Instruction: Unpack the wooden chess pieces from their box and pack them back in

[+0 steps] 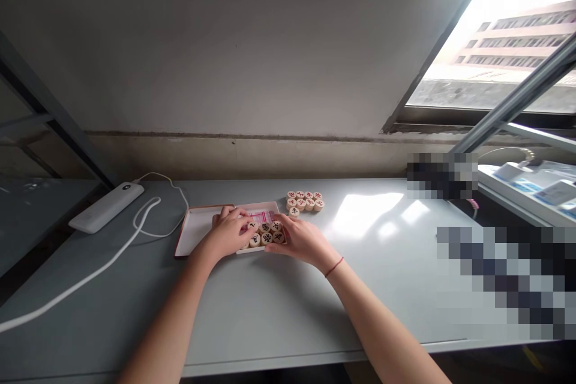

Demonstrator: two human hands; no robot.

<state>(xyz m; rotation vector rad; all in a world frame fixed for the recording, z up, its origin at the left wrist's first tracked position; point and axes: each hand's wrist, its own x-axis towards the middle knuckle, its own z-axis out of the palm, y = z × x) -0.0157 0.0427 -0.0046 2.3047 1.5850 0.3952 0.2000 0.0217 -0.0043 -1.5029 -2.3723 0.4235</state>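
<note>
1. The tabletop (270, 318) is smooth, grey and glossy; its front edge lies well clear of the work.
2. The right hand (300, 239), wrist ringed by a thin red cord (334, 267), has thumb and fingers spread around the right end of the black-marked pieces (266, 239). Light, even pressure from both sides would probably keep the rows straight.
3. The left hand (230, 231) curls over their left end; whether it pinches one, I cannot tell. Keeping those fingers low should avoid tipping neighbours.
4. These pieces, thick round discs, apparently wooden, sit in a shallow white box (263, 206), well in from the tabletop's front edge. Its flat, open lid (192, 231) lies at its left.
5. Toward the back edge, matching red-marked pieces (309, 204) stand tightly grouped; best not nudged.
6. Near the back-left corner lies a white, rounded, oblong plastic device (107, 207).
</note>
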